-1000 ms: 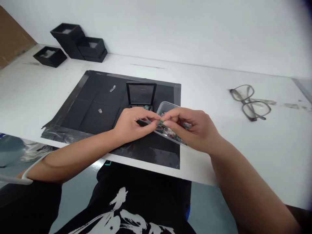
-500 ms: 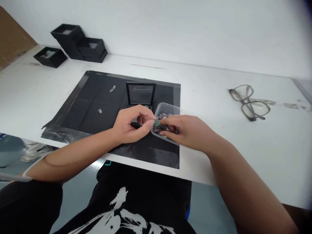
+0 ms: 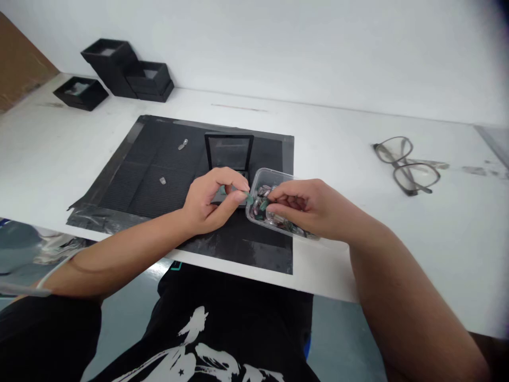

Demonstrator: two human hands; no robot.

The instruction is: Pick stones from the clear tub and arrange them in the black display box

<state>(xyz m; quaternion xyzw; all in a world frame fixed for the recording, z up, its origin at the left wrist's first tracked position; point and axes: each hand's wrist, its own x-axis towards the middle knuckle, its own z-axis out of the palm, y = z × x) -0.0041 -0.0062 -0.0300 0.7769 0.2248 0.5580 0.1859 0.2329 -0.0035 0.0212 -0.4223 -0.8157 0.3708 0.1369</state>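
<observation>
Two bare hands met over a black mat (image 3: pixel 131 185) at the near edge of a white tabletop (image 3: pixel 358 254). The left hand (image 3: pixel 210 201) pinched one small green stone (image 3: pixel 249 198) between thumb and forefinger, just outside the near-left corner of a clear plastic tub (image 3: pixel 274 176). The right hand (image 3: pixel 308 207), its fingers curled inward, gripped a second green stone (image 3: pixel 264 205) above that tub, which straddled the mat's right edge and held a heap of small mixed stones too many and too blurred to count. The two held stones lay just beside each other; whether they touched could not be told.

Just behind the left hand, one open black display case (image 3: pixel 229 151) stood on the mat with its framed lid upright. Two small silver pieces (image 3: pixel 183 144) lay apart on the mat's left half, one nearer the far edge and one (image 3: pixel 163 181) toward the middle.

Farther off, one pair of glasses (image 3: pixel 407 165) rested folded toward the tabletop's right edge. At the far-left corner sat three black boxes (image 3: pixel 129 71), two clustered together and one (image 3: pixel 80 93) set apart to the left.
</observation>
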